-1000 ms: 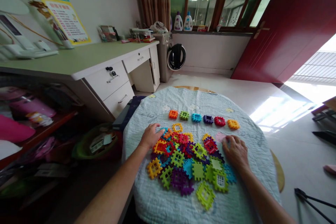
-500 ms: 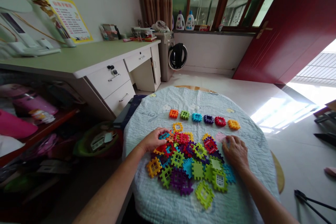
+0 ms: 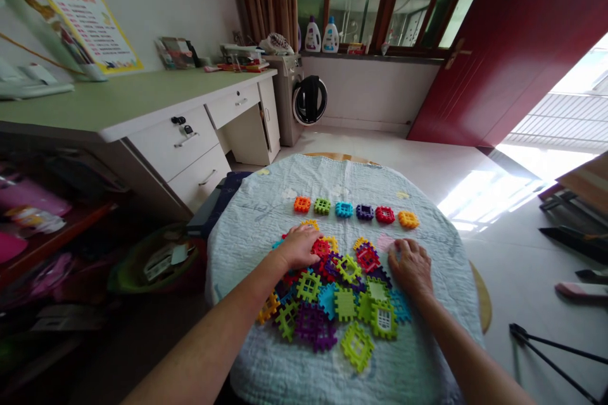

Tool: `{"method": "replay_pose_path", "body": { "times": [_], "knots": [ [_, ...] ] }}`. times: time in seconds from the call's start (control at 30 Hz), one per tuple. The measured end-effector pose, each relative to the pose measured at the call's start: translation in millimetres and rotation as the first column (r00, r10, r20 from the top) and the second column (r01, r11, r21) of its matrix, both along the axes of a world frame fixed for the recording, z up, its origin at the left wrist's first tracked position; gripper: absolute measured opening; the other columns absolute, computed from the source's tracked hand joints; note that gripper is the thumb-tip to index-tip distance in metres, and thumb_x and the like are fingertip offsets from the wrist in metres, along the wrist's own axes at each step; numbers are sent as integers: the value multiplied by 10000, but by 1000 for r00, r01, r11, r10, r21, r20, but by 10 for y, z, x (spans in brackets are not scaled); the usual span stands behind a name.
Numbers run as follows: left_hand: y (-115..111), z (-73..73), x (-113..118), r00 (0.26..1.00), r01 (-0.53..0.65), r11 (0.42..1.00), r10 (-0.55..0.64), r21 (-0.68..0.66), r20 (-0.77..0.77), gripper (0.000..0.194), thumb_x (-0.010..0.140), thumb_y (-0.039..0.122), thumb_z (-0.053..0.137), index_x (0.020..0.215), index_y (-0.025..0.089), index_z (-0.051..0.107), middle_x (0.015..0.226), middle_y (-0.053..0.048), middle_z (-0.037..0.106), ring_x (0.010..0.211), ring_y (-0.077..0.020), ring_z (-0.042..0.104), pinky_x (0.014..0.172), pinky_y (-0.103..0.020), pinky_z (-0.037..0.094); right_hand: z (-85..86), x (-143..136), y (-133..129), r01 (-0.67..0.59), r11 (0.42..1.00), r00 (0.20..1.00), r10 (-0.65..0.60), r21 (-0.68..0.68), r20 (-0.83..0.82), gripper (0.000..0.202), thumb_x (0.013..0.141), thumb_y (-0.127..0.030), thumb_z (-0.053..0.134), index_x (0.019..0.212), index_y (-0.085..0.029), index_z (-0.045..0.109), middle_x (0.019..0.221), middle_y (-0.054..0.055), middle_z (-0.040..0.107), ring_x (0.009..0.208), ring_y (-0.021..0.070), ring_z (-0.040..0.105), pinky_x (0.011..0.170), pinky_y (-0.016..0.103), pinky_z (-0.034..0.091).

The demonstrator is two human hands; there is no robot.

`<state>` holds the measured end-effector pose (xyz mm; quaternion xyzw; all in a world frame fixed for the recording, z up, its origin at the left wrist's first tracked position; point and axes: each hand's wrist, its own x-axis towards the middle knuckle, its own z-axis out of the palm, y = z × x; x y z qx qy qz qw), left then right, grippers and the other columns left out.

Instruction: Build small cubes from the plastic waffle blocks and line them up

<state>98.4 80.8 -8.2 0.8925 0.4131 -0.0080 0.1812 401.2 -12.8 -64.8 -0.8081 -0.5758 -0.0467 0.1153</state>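
Observation:
A pile of plastic interlocking building blocks, with a green block (image 3: pixel 344 304) among them, lies on the cloth-covered round table (image 3: pixel 266 354). My left hand (image 3: pixel 300 247) reaches over the upper left of the pile, fingers stretched and thumb apart, by a red block (image 3: pixel 321 247). It hides part of a yellow block (image 3: pixel 311 224) behind it; no held piece shows. My right hand (image 3: pixel 412 266) rests open on the cloth, just right of the pile, near another red block (image 3: pixel 367 258). Beyond the pile runs a row of thicker block pieces, from an orange one (image 3: pixel 302 204) to a yellow-orange one (image 3: pixel 408 219).
At left stands a desk (image 3: pixel 166 92) with drawers. A washing machine (image 3: pixel 287 101) with its door ajar is farther back. A red door (image 3: pixel 465 63) stands at right. A basket (image 3: pixel 142 278) sits low at left, and black thin legs (image 3: pixel 546 354) stand at lower right.
My left hand has shifted rightward across the top of the pile, now covering pieces that showed before. My right hand stays on the cloth. The whole view has turned slightly right.

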Motion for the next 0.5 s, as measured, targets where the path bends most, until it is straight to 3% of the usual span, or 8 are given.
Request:
{"method": "replay_pose_path", "body": {
  "times": [0.17,0.4,0.5],
  "knots": [
    [99,50,109,994,37,999,-40,-30,-103,514,672,338,665,1176,247,622,1181,-82,629,1171,-301,535,1047,-448,376,-9,4,0,7,1000,1000,-7,1,-1,293,936,-362,426,1110,-198,595,1190,90,588,1078,264,510,884,378,364],
    [258,164,-161,994,-23,997,30,-71,102,616,586,220,693,1196,225,604,1212,-74,600,1164,-289,527,1044,-369,385,-25,19,14,-2,1000,1000,2,5,-8,281,919,-347,456,1107,-196,601,1176,99,595,1063,264,510,879,384,364],
    [285,159,-253,994,-3,993,16,-114,112,603,550,173,688,1147,222,625,1171,-62,607,1135,-287,536,1031,-360,395,-15,9,12,-2,1000,1000,2,7,-7,279,922,-344,451,1105,-197,601,1173,96,594,1060,262,510,882,384,365]
  ]
}}
